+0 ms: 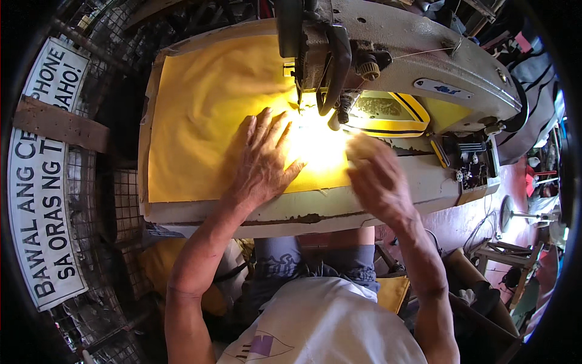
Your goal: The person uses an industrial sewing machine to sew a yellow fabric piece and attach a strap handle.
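A large sheet of yellow fabric (188,133) lies over the left part of the sewing machine's bed. My left hand (267,151) presses flat on it, fingers spread, just left of the needle area. My right hand (379,179) is at the fabric's right edge, in front of the machine head; motion smears its fingers, so what they hold, if anything, is unclear. Above both hands rises the beige sewing machine (406,45). Its lamp throws a bright glare that hides the needle and stitching spot. Under the machine's arm sits a yellow piece with dark stripes (394,127).
A thread winder (470,161) stands at the right end of the table (273,213). Wire mesh and a white lettered sign (45,212) rise on the left. On the floor to the right are a fan (512,213) and a wooden stool (506,255).
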`<state>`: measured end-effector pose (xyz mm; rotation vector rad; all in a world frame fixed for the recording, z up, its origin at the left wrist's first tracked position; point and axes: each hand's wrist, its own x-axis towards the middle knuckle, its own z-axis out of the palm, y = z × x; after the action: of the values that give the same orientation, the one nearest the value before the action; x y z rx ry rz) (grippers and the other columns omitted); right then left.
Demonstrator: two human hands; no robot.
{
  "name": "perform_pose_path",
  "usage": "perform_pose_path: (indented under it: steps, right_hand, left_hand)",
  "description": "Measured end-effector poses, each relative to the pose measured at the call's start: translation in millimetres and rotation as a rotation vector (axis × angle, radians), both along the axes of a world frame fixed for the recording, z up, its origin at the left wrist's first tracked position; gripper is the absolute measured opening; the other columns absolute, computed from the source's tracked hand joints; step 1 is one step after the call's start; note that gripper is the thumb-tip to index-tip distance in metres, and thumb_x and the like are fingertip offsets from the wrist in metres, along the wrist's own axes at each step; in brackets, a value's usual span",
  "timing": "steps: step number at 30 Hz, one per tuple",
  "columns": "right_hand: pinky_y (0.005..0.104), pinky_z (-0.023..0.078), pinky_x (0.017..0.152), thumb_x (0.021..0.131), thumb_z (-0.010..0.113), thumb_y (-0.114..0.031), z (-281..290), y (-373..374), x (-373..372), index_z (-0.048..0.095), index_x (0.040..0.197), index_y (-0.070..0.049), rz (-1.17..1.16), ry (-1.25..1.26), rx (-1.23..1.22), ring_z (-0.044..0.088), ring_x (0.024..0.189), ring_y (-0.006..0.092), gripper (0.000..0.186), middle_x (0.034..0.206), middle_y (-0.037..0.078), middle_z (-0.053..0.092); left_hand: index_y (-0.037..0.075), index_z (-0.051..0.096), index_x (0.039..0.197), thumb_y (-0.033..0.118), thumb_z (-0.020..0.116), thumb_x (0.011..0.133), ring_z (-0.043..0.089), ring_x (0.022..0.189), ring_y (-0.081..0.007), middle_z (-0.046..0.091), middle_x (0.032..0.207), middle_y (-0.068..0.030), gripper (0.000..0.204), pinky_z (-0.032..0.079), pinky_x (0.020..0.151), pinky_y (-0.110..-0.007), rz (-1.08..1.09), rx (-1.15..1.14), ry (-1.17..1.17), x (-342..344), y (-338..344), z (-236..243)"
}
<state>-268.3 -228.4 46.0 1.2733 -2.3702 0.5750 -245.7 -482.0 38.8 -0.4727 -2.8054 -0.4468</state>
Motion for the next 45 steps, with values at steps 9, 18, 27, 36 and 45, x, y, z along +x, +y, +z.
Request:
perform_pose_path:
  steps: [9,18,27,36,45]
  right_hand:
    - [0.0413,0.048,0.082,0.088,0.065,-0.016,-13,-42,-29,0.062,0.116,-0.002,0.03,-0.118,0.0,0.059,0.093,0.0327,0.032,0.111,0.015,0.064]
    - [0.0447,0.046,0.068,0.087,0.061,-0.018,-15,-49,-52,0.063,0.092,-0.002,-0.015,-0.151,0.117,0.057,0.077,0.0317,0.017,0.085,0.015,0.061]
    - [0.0456,0.034,0.112,0.092,0.062,-0.009,7,59,-3,0.056,0.129,0.0,-0.651,0.13,-0.222,0.04,0.137,0.0356,0.039,0.143,0.018,0.047]
    - [0.0437,0.032,0.111,0.101,0.05,-0.026,-40,137,-10,0.048,0.138,0.003,-0.983,0.154,0.021,0.044,0.133,0.0358,0.047,0.143,0.02,0.048]
    - [0.0479,0.024,0.116,0.098,0.056,-0.024,15,143,-41,0.033,0.15,-0.006,-0.844,0.362,-0.189,0.026,0.144,0.0382,0.059,0.155,0.021,0.029]
  left_hand:
    - [-0.001,0.054,0.13,0.041,0.062,0.087,0.034,0.137,-0.0411,0.046,0.138,-0.0212,0.061,0.021,0.115,-0.057,-0.013,-0.037,-0.011,0,-1,0]
    - [-0.001,0.051,0.131,0.034,0.069,0.08,0.033,0.135,-0.0427,0.044,0.138,-0.0195,0.065,0.023,0.113,-0.06,-0.049,-0.026,0.002,-21,-8,3]
    - [-0.001,0.053,0.127,0.032,0.069,0.078,0.036,0.133,-0.0419,0.045,0.136,-0.0195,0.061,0.025,0.112,-0.059,-0.042,-0.009,0.037,-25,-7,-1]
    - [0.002,0.052,0.129,0.031,0.069,0.078,0.035,0.134,-0.0411,0.046,0.136,-0.0165,0.062,0.025,0.112,-0.057,-0.042,-0.018,0.028,-19,-6,4]
    - [0.003,0.048,0.135,0.033,0.069,0.079,0.032,0.136,-0.0411,0.043,0.138,-0.0159,0.067,0.024,0.113,-0.058,-0.028,-0.007,0.023,-13,-5,1]
